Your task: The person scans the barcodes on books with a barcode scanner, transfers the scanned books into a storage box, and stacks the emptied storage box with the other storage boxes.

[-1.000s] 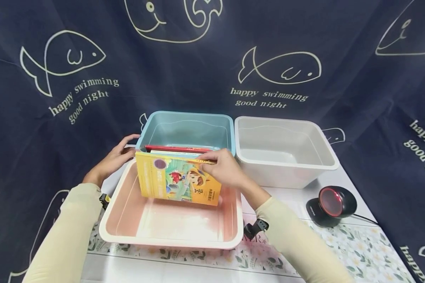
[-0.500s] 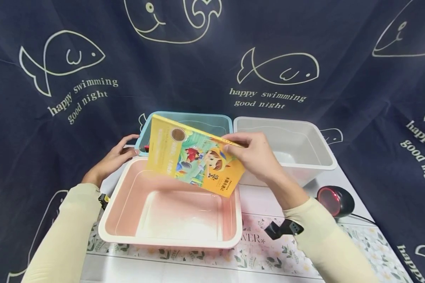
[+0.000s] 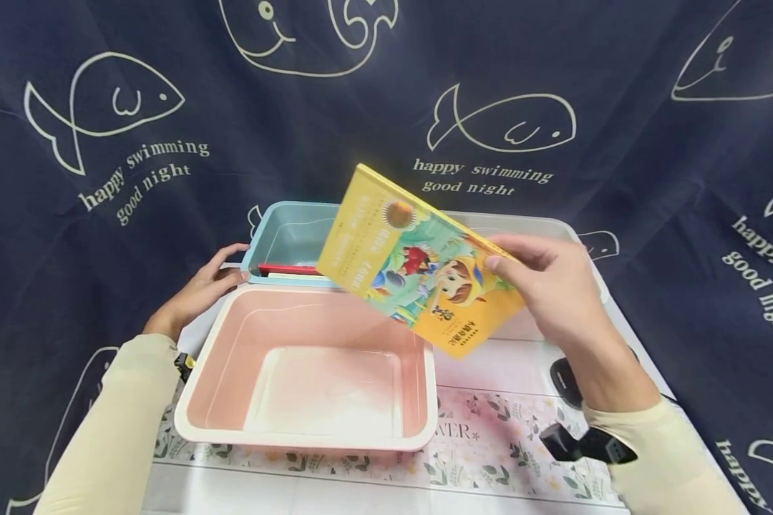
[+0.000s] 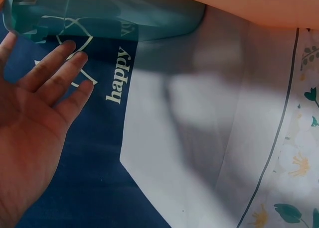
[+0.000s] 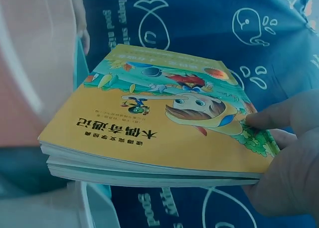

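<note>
My right hand (image 3: 550, 286) pinches a yellow children's book (image 3: 419, 265) by its edge, thumb on the illustrated cover. The book hangs tilted in the air above the right side of the pink bin (image 3: 304, 438) and in front of the white bin (image 3: 547, 227). In the right wrist view, the lower edge of the book (image 5: 149, 123) shows layered pages; whether a second book lies beneath, I cannot tell. At the left end of the blue bin (image 3: 290, 209) is my left hand (image 3: 200, 290), its fingers extended beside the bin's wall in the left wrist view. A red-edged book (image 3: 290, 270) stands inside the blue bin.
The pink bin stands in front of the blue and white bins on a white table (image 3: 283, 488) with a floral strip. A black round device (image 3: 563, 379) with a cable is partly hidden behind my right wrist. A dark fish-print curtain (image 3: 335, 121) hangs behind.
My right hand has lifted the yellow book up from between the blue and pink bins and carried it right, tilting it. My left hand has stayed by the blue bin.
</note>
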Available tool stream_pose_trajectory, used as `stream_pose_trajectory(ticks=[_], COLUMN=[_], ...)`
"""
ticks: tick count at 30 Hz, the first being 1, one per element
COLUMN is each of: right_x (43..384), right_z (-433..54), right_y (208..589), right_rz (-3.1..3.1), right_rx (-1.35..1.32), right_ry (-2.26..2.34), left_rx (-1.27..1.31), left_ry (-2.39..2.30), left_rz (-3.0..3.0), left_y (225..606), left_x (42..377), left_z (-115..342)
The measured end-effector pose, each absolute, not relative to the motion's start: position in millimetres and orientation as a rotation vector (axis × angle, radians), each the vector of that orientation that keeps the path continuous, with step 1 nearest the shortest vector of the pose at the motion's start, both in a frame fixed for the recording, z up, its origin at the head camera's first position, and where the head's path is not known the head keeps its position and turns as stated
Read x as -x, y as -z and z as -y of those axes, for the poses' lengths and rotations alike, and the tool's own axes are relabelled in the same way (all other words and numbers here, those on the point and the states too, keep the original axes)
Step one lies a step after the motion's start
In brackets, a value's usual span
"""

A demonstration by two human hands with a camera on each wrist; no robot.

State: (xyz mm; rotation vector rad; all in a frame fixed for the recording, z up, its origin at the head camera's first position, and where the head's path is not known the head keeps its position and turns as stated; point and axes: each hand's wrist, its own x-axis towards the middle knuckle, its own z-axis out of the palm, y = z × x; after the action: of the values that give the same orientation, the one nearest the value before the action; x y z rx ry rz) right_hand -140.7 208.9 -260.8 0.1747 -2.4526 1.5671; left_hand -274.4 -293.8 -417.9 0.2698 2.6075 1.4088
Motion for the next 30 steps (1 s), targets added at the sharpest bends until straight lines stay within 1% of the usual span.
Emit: stream_pose_trajectory(ticks=[2, 9, 13, 16, 20, 24, 30], right_x=[134.4, 111.6, 93.3, 83.9, 74.1, 62.0, 40.1], right_z=[-218.6, -254.6, -276.5, -288.0, -299.2, -307.5, -314.5], right_y=[264.5, 286.7, 297.8, 309.9, 326.6, 340.3, 359.4], right_rz=[2.461, 2.263, 2.375, 2.26, 2.003, 1.975, 2.142], right_rx=[-0.073, 0.13, 0.29, 0.297, 0.268, 0.369, 0.645], right_ry=[-1.562, -1.825, -1.644, -1.677, -1.855, -1.805, -1.641], left_rx=[-0.271, -0.277, -0.272, -0.269, -0.262, -0.259, -0.268], left_ry=[-1.41, -1.386, -1.392, -1.402, -1.402, -1.4, -1.394], left_rz=[-2.601, -2.624, -2.612, -2.6, -2.595, -2.595, -2.606], left_y=[418.2, 419.8, 417.4, 415.8, 415.6, 416.8, 416.8], left_x=[275.1, 276.7, 276.1, 276.1, 276.5, 276.7, 276.9], left_z=[294.0, 295.9, 295.2, 295.1, 295.3, 295.4, 295.6])
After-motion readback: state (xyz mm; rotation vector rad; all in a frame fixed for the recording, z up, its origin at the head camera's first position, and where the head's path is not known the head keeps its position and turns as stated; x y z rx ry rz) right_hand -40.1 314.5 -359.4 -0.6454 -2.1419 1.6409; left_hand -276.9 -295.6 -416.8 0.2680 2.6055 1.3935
